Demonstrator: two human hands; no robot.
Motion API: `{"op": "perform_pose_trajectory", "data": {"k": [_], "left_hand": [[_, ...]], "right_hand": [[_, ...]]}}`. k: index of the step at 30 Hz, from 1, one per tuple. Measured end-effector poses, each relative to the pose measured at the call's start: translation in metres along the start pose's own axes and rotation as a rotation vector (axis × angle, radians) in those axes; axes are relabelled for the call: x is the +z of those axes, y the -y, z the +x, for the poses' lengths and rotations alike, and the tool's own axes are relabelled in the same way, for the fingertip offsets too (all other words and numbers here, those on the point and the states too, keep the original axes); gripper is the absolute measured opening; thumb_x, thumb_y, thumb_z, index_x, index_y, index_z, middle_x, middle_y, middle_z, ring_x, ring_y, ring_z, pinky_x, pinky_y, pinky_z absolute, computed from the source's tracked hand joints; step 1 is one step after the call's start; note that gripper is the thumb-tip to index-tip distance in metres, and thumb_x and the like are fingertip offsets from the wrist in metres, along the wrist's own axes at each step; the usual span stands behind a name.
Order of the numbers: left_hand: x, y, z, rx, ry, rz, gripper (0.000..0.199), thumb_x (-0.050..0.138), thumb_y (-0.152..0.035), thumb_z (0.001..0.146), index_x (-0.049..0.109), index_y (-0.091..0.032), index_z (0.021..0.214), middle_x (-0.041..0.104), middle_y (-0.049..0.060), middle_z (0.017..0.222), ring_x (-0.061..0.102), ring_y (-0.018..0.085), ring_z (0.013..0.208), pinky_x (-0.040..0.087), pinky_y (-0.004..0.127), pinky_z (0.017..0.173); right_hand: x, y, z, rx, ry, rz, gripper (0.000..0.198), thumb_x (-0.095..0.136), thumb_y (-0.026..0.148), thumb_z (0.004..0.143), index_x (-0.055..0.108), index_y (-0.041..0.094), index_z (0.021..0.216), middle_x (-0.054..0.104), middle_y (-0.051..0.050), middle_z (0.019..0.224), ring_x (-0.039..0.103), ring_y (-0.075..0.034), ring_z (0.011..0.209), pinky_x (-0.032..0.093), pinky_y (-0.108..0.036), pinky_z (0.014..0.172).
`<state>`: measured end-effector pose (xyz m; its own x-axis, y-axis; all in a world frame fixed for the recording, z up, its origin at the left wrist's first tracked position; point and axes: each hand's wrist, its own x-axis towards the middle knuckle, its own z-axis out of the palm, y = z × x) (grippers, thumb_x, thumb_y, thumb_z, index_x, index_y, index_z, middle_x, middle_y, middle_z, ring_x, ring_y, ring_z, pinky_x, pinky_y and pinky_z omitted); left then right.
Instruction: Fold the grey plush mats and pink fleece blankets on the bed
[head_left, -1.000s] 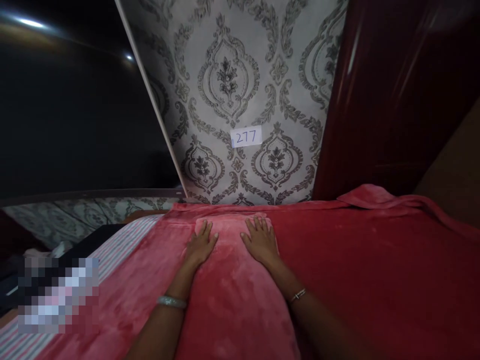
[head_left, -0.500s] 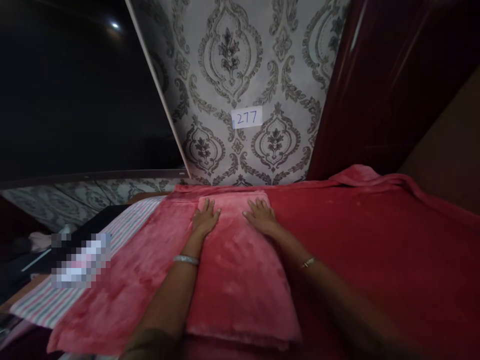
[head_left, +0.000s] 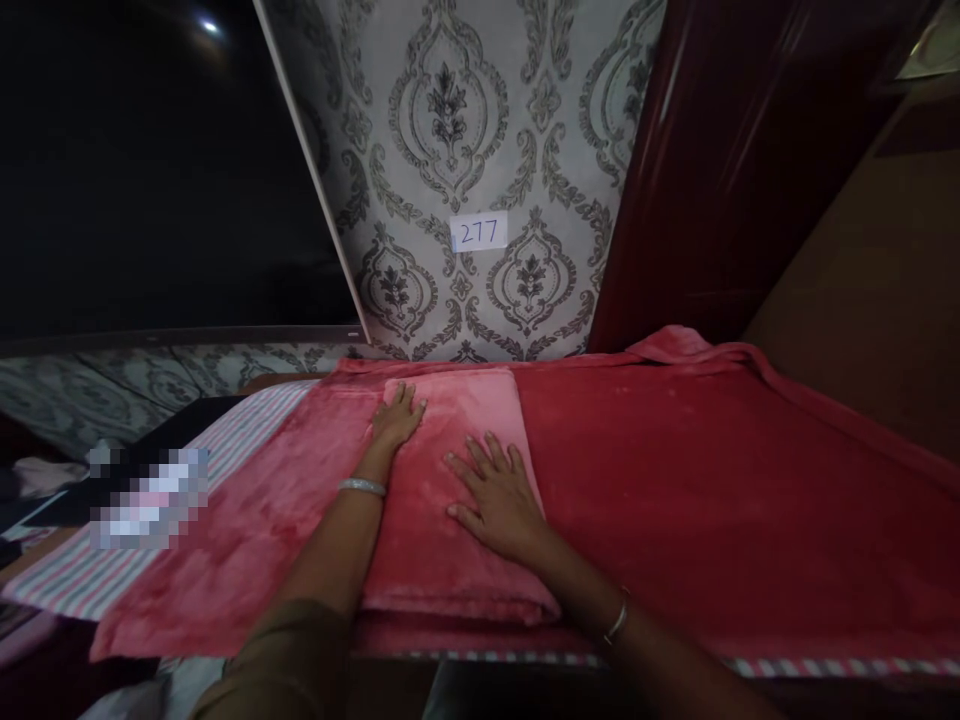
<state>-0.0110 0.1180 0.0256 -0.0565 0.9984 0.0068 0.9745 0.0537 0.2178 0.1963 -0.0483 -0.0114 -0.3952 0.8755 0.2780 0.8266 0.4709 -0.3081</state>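
Note:
A red plush blanket (head_left: 675,520) is spread over the surface in front of me. Part of it is folded into a lighter pinkish panel (head_left: 442,560) in the middle. My left hand (head_left: 397,415) lies flat near this panel's far left corner, fingers spread. Closer to me, my right hand (head_left: 499,500) rests with fingers spread on the panel's right half, by its right edge. Neither hand grips the fabric. A bracelet circles each wrist.
A striped cloth (head_left: 247,440) shows beneath the blanket at left, with a blurred-out item (head_left: 150,500) on it. A large dark screen (head_left: 165,180) stands at left. Patterned wallpaper bears a paper label (head_left: 480,231) reading 277. Dark red glossy panel (head_left: 720,180) at right.
My right hand has slid toward me from the panel's far edge. My left hand stays near the far left corner. The view has shifted slightly, showing more of the near edge.

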Motion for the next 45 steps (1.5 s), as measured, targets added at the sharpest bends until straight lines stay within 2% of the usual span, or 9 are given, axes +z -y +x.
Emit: {"op": "perform_pose_trajectory", "data": {"k": [5,10,14,17,21,29,35,40,45], "left_hand": [[-0.019,-0.008,-0.024,0.002,0.078,0.083,0.072,0.030,-0.057,0.097,0.023,-0.025,0.162,0.009,0.003,0.171,0.017,0.045,0.152,0.019,0.064,0.121],[-0.039,0.009,-0.110,0.260,0.034,0.034,0.065,0.031,-0.052,0.101,0.033,-0.022,0.159,0.027,0.010,0.167,0.018,0.033,0.155,0.016,0.059,0.124],[-0.022,0.041,-0.185,0.409,-0.037,0.037,0.065,0.037,-0.054,0.101,0.028,-0.027,0.160,0.027,0.009,0.167,0.017,0.029,0.156,0.015,0.060,0.124],[0.003,0.065,-0.207,0.374,-0.059,0.077,0.065,0.040,-0.051,0.100,0.029,-0.026,0.159,0.023,0.010,0.168,0.015,0.031,0.156,0.018,0.064,0.122],[0.025,0.082,-0.204,0.413,-0.156,0.071,0.063,0.038,-0.043,0.102,0.026,-0.024,0.160,0.021,0.009,0.169,0.011,0.027,0.157,0.021,0.057,0.124],[0.036,0.094,-0.196,0.454,-0.233,0.056,0.064,0.036,-0.040,0.102,0.024,-0.021,0.161,0.023,0.009,0.168,0.011,0.026,0.157,0.022,0.053,0.125],[0.027,0.102,-0.192,0.383,-0.153,0.053,0.065,0.041,-0.047,0.099,0.027,-0.028,0.160,0.027,0.008,0.167,0.020,0.029,0.155,0.025,0.059,0.122],[-0.014,0.075,-0.169,0.381,-0.146,0.036,0.065,0.043,-0.052,0.098,0.031,-0.031,0.159,0.038,0.008,0.162,0.030,0.029,0.152,0.021,0.063,0.121],[-0.038,0.019,-0.105,0.284,-0.063,0.030,0.069,0.039,-0.052,0.098,0.028,-0.024,0.160,0.019,0.010,0.169,0.015,0.030,0.156,0.020,0.061,0.122]], "right_hand": [[-0.010,0.002,0.000,0.033,0.055,-0.018,0.069,0.048,0.063,0.098,0.034,0.033,0.158,0.018,-0.008,0.168,0.004,-0.036,0.155,0.008,-0.062,0.121],[-0.023,0.007,-0.003,0.072,0.162,0.035,0.066,0.045,0.058,0.101,0.031,0.031,0.159,0.014,-0.008,0.168,0.002,-0.035,0.155,0.009,-0.061,0.122],[-0.026,0.020,-0.024,-0.026,0.180,0.083,0.071,0.048,0.058,0.099,0.026,0.033,0.161,0.010,-0.007,0.169,-0.001,-0.033,0.155,0.008,-0.061,0.122],[-0.016,0.027,-0.042,-0.116,0.146,0.054,0.073,0.056,0.059,0.094,0.034,0.032,0.158,0.010,-0.008,0.169,-0.003,-0.035,0.155,0.001,-0.063,0.122],[-0.005,0.025,-0.051,-0.134,0.083,0.065,0.072,0.055,0.059,0.095,0.034,0.033,0.158,0.012,-0.006,0.168,-0.003,-0.032,0.155,-0.001,-0.061,0.123],[-0.016,0.018,-0.065,-0.080,0.162,0.092,0.066,0.054,0.044,0.097,0.034,0.030,0.158,0.014,-0.002,0.168,0.002,-0.029,0.156,0.006,-0.057,0.125],[-0.040,-0.006,-0.080,-0.061,0.287,0.244,0.062,0.052,0.044,0.097,0.038,0.030,0.156,0.022,-0.002,0.166,0.011,-0.027,0.155,0.012,-0.058,0.124],[-0.075,-0.011,-0.031,0.123,0.098,0.174,0.063,0.047,0.032,0.098,0.035,0.021,0.158,0.026,-0.010,0.165,0.018,-0.026,0.154,0.014,-0.054,0.124],[-0.062,0.008,0.044,0.229,0.026,0.123,0.071,0.051,0.037,0.097,0.026,0.019,0.161,0.012,-0.012,0.168,0.007,-0.029,0.155,0.013,-0.053,0.124]]}}
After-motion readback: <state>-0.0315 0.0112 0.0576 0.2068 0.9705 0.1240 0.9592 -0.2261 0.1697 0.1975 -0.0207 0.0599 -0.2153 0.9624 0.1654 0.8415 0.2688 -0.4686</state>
